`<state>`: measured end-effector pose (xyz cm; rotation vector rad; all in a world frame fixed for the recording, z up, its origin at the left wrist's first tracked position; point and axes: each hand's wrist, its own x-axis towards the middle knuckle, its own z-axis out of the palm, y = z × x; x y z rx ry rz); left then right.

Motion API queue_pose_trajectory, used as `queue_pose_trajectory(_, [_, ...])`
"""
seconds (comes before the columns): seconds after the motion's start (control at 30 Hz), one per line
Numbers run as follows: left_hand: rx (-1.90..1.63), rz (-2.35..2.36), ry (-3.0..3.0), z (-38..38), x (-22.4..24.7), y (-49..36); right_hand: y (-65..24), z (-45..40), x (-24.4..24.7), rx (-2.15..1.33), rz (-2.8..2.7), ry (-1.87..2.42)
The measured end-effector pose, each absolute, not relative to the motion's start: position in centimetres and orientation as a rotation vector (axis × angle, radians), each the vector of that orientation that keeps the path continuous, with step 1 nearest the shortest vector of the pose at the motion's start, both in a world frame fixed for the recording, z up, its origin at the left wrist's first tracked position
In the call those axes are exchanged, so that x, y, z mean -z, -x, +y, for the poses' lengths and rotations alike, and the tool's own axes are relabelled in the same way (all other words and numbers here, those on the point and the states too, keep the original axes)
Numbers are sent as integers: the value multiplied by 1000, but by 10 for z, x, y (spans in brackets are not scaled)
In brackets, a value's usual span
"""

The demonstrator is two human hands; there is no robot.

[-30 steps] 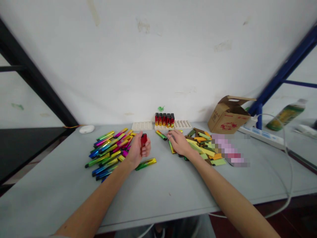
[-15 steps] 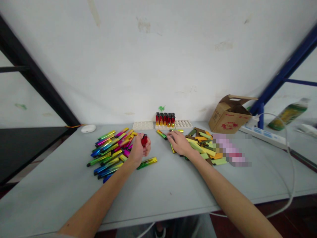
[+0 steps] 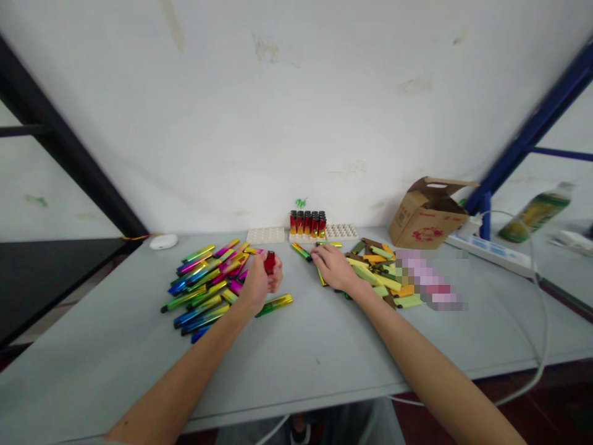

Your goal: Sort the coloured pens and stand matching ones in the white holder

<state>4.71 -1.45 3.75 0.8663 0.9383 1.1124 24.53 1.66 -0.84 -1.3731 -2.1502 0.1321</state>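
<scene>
On the worktop [image 3: 296, 358] before me, one pile of lighters [image 3: 208, 284] lies left and another heap [image 3: 382, 272] lies right. Behind them, near the wall [image 3: 278, 123], upright lighters [image 3: 308, 224] stand in the middle tray [image 3: 296, 239], between two more trays. The open box [image 3: 428, 219] sits behind the right heap, beside the power strip [image 3: 493, 252].

No text can be read: the red print on the front of the cardboard box [image 3: 428, 224] and the dark print on its side are too small and blurred, as is the lettering on the green-and-yellow bottle [image 3: 535, 216].
</scene>
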Motion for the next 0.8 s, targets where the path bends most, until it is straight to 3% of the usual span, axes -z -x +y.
queue_pose_trajectory(0.8, [-1081, 902, -814, -15, -39, -46, -246, 16, 8, -118, -2202, 1405])
